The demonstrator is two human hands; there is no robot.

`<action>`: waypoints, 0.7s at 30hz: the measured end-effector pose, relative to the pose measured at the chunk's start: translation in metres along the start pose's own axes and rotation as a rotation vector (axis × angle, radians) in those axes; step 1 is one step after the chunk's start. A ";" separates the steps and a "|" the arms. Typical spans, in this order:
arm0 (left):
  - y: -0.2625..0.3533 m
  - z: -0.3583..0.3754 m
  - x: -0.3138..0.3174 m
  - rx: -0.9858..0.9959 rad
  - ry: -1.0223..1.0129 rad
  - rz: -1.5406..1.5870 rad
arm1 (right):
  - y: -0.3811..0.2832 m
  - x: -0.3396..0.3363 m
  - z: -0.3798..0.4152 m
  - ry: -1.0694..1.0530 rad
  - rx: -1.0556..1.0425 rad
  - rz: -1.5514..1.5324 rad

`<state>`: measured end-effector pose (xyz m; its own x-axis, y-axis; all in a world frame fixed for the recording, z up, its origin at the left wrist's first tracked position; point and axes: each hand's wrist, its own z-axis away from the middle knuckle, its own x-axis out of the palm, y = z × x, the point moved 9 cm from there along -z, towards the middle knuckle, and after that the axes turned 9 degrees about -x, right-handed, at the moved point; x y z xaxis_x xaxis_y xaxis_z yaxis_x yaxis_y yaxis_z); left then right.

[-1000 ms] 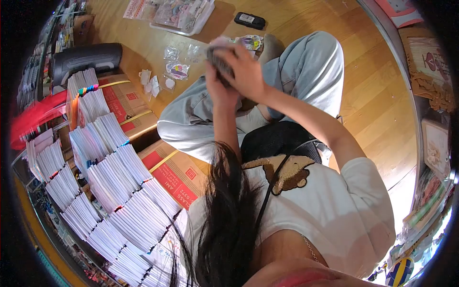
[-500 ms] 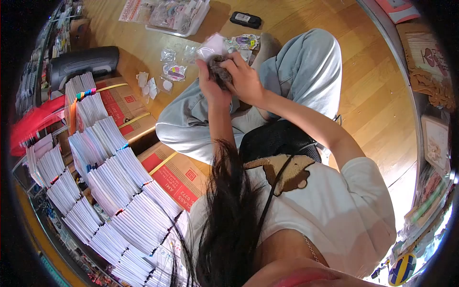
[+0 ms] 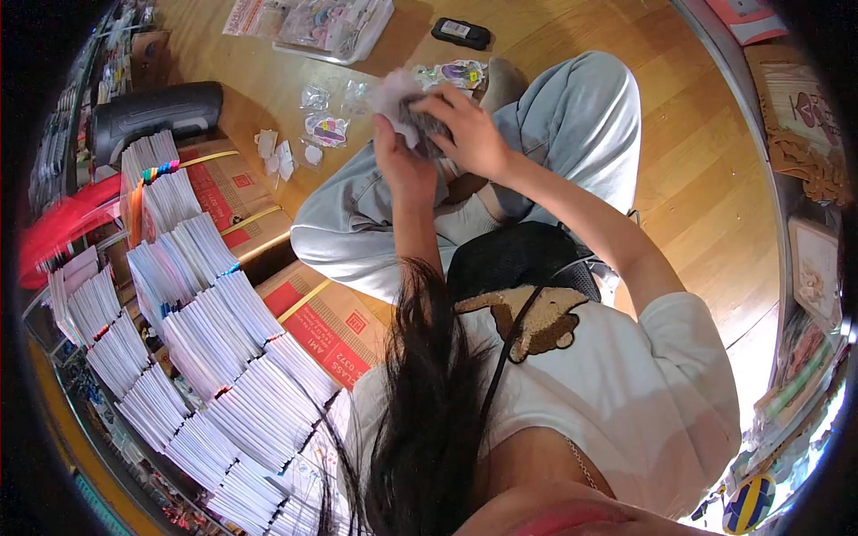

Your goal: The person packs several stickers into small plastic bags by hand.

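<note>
While the wearer sits cross-legged on the wooden floor (image 3: 697, 188), I log both hands raised together above the knees. Left hand (image 3: 404, 165): fingers curled up around the lower side of a small grey fuzzy item (image 3: 420, 121) with a pale clear sleeve (image 3: 393, 89) about it. Right hand (image 3: 472, 134): fingers bent over the top of the same item, pinching it from the other side. Motion blur is heavy there, so the item is possibly a plush charm; I cannot confirm.

Item position: held in the air between the two hands, over the grey trousers (image 3: 581, 116), not touching the floor.

On the floor just beyond the hands: several small clear packets (image 3: 326, 129) with coloured stickers, a clear tray (image 3: 331, 27) of similar goods, and a black device (image 3: 460, 33). Left of the wearer: cardboard boxes (image 3: 326, 326) with red print, carrying rows of bundled white cards (image 3: 206, 330).
</note>
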<state>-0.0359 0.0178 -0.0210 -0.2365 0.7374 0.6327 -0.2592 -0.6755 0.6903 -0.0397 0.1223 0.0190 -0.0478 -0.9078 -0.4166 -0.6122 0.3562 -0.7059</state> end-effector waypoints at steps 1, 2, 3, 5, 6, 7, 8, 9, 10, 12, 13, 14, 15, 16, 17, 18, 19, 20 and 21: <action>0.006 -0.001 0.001 0.009 0.005 -0.025 | -0.005 0.001 0.008 -0.047 -0.022 0.027; 0.012 -0.001 0.002 0.022 0.009 -0.049 | -0.008 0.001 0.014 -0.095 -0.047 0.054; 0.015 -0.003 0.003 0.001 0.016 -0.040 | -0.005 0.005 0.019 -0.200 -0.028 0.044; 0.019 -0.003 -0.001 0.068 0.052 -0.014 | -0.005 -0.005 0.023 -0.201 -0.048 0.094; 0.023 -0.003 -0.001 0.104 0.066 0.000 | -0.005 -0.012 0.021 -0.199 -0.060 0.123; 0.023 -0.003 -0.001 0.100 0.071 0.018 | -0.003 -0.020 0.020 -0.185 -0.031 0.129; 0.022 -0.001 -0.001 0.094 0.077 0.037 | -0.005 -0.028 0.016 -0.133 -0.033 0.110; 0.023 0.002 0.003 0.088 0.083 0.056 | -0.007 -0.036 0.013 -0.082 -0.036 0.092; 0.019 0.005 0.009 0.037 0.095 0.009 | -0.008 -0.043 0.011 -0.030 -0.039 0.074; 0.010 0.013 0.020 -0.064 0.116 -0.088 | -0.011 -0.048 0.008 0.035 -0.059 0.065; 0.007 0.015 0.032 -0.101 -0.020 -0.109 | -0.014 -0.046 0.006 0.048 -0.076 0.075; 0.003 0.019 0.044 -0.139 -0.156 -0.130 | -0.017 -0.045 0.005 0.062 -0.091 0.084; 0.000 0.023 0.055 -0.176 -0.292 -0.151 | -0.012 -0.044 0.007 0.060 -0.051 0.032; -0.002 0.022 0.057 -0.213 -0.365 -0.118 | -0.007 -0.042 0.008 0.057 -0.013 -0.021; -0.004 0.019 0.056 -0.247 -0.437 -0.084 | -0.002 -0.039 0.010 0.051 0.024 -0.075; -0.005 0.020 0.058 -0.282 -0.508 -0.050 | 0.000 -0.039 0.012 0.059 0.025 -0.074; -0.005 0.014 0.047 -0.255 -0.389 -0.156 | 0.003 -0.039 0.013 0.069 0.027 -0.071; -0.003 0.010 0.036 -0.229 -0.271 -0.261 | 0.007 -0.041 0.015 0.079 0.029 -0.066; -0.001 0.007 0.027 -0.203 -0.152 -0.363 | 0.028 -0.036 0.021 0.063 0.206 -0.236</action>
<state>-0.0351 0.0382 -0.0021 0.0400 0.9083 0.4165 -0.4822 -0.3475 0.8042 -0.0388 0.1692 0.0023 0.0239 -0.9803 -0.1962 -0.4401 0.1659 -0.8825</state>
